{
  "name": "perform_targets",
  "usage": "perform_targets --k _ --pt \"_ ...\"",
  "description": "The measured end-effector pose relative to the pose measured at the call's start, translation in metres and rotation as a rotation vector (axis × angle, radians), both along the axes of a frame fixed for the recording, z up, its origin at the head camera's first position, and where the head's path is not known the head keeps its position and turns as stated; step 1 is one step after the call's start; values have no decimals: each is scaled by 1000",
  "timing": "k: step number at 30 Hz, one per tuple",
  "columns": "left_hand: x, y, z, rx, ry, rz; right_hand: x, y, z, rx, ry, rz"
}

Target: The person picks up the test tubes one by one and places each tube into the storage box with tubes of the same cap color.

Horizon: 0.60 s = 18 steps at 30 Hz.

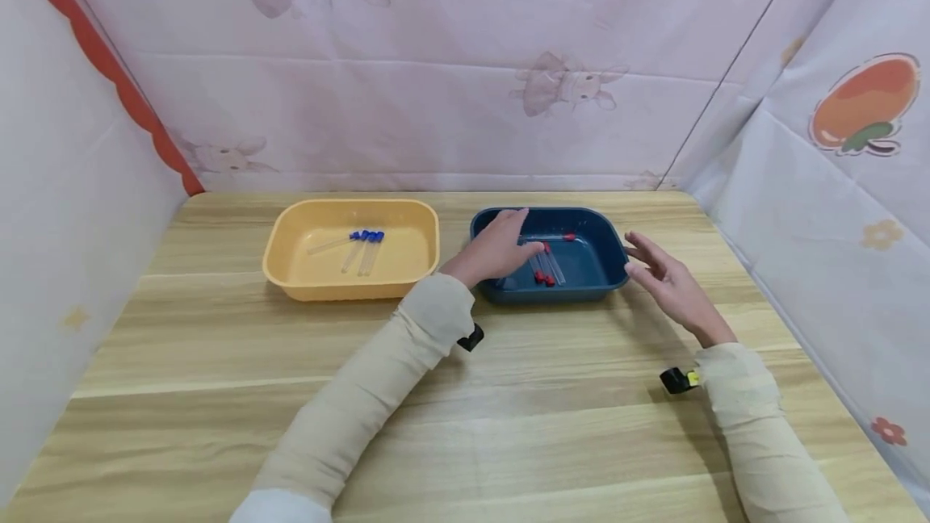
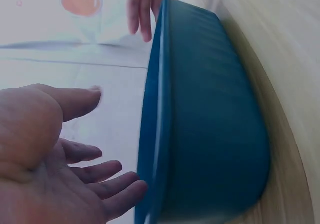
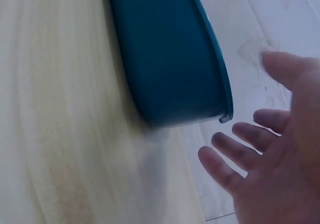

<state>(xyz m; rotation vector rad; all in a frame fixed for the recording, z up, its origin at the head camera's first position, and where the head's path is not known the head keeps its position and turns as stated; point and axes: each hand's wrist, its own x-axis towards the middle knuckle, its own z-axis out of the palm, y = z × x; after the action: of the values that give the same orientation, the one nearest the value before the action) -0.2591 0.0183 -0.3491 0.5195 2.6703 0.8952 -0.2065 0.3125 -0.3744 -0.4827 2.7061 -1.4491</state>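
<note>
A dark blue plastic basin stands on the table, holding several clear tubes with red caps. My left hand reaches over its left side, fingers extended and thumb spread apart, covering part of the inside. In the left wrist view, the left palm faces the rim with nothing between thumb and fingers. Just off the basin's right end is my right hand, its fingers loosely spread close to the rim. The right wrist view also has that hand holding nothing, near the basin's corner.
To the left stands a yellow basin containing several clear tubes with blue caps. Both basins sit toward the back of the wooden table. Printed cloth walls enclose the table at the back and sides.
</note>
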Motion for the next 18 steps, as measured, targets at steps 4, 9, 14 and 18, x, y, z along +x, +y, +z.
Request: perform_targets --k 4,9,14,18 --pt "15 -13 8 41 73 -10 9 -7 15 27 18 19" --pt "35 -32 16 37 150 0 12 -6 18 47 50 48" --pt "53 -54 21 -38 265 0 5 3 8 95 133 72" --pt "66 -75 23 -93 365 -9 2 7 3 178 204 57"
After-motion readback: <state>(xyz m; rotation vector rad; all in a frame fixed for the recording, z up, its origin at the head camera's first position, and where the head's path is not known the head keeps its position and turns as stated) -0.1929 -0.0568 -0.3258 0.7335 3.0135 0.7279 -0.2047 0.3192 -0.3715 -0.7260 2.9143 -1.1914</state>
